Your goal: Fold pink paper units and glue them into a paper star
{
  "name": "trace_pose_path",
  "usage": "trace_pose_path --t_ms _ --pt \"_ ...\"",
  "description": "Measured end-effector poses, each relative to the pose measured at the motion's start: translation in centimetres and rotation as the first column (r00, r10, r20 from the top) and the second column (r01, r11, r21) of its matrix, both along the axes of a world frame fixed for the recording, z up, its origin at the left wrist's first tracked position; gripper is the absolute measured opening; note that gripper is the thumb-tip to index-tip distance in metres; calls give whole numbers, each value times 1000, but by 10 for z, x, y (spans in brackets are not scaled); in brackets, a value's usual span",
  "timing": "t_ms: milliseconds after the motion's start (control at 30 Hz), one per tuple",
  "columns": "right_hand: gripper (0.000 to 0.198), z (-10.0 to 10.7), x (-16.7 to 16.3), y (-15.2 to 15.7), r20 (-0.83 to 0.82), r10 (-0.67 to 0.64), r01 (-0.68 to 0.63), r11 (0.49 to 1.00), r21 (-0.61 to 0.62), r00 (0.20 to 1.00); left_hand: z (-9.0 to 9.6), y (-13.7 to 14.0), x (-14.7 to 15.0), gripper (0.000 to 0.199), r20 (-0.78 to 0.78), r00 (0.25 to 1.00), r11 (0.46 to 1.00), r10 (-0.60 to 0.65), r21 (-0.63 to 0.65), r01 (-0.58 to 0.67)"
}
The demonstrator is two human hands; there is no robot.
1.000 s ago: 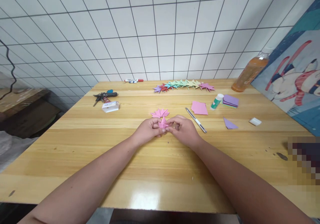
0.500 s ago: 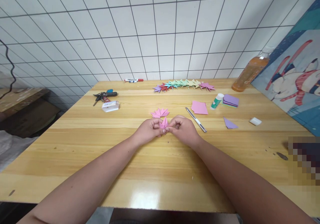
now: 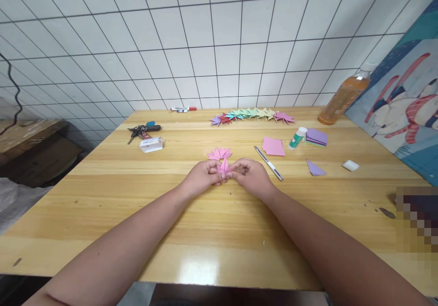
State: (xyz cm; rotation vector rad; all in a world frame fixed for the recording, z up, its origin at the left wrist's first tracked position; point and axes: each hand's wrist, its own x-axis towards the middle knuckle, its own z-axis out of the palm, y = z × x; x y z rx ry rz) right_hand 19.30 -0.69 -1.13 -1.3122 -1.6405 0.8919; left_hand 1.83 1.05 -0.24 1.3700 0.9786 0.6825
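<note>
Between my two hands is a small folded pink paper [image 3: 223,166], its pointed tip upward. My left hand [image 3: 202,174] grips its left side with thumb and fingers. From the right, my right hand [image 3: 249,174] pinches its lower edge. Just behind the hands lies a pink folded-paper fan [image 3: 219,153] with several points. To the right are a stack of pink paper squares [image 3: 273,146] and a utility knife [image 3: 268,163] lying slantwise.
At the back lies a row of colourful folded-paper pieces [image 3: 252,115]. On the right are a glue stick [image 3: 297,138], coloured paper squares [image 3: 316,137], a purple paper piece [image 3: 315,168], an eraser [image 3: 350,165] and a bottle [image 3: 345,97]. Keys [image 3: 141,132], a small white box [image 3: 151,144] and a marker [image 3: 184,109] lie left.
The folded pink paper has shifted very slightly left and stands a little more upright between my fingers. Both hands keep hold of it; nothing else on the table has moved.
</note>
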Motion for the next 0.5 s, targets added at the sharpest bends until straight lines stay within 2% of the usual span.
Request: trace_pose_path --t_ms 233,500 --pt "13 0 -2 -1 -118 9 -32 981 -190 993 3 -3 3 27 5 1000 1000 -23 20 23" --pt "15 5 -3 -2 -172 13 -48 979 -199 985 0 -4 3 27 -40 999 999 -16 42 17"
